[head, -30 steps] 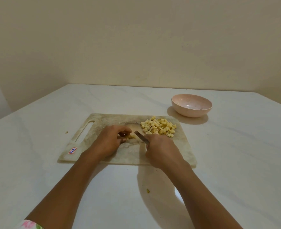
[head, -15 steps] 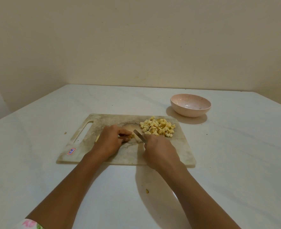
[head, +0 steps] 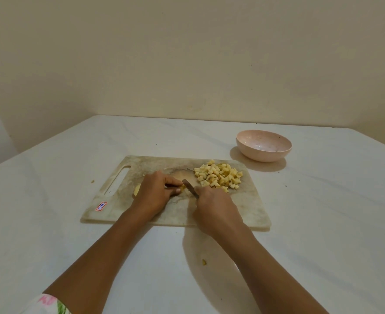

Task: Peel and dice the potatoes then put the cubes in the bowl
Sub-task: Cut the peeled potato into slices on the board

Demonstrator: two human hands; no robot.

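We count one cutting board [head: 243, 211] on the surface [head: 334, 234], one empty bowl [head: 264, 155] just beyond its far right corner, and one heap of cubes [head: 218, 176] at that corner. Mid-board, our left hand [head: 155, 193] curls its fingers [head: 172, 181] over one potato piece [head: 137, 190]. Our right hand [head: 216, 205] grips one knife [head: 190, 188], its blade touching the potato beside those fingertips.

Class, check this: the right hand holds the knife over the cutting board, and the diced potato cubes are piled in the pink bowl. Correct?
No. In the head view the potato cubes are piled on the cutting board, not in the pink bowl. The right hand does hold the knife over the board.
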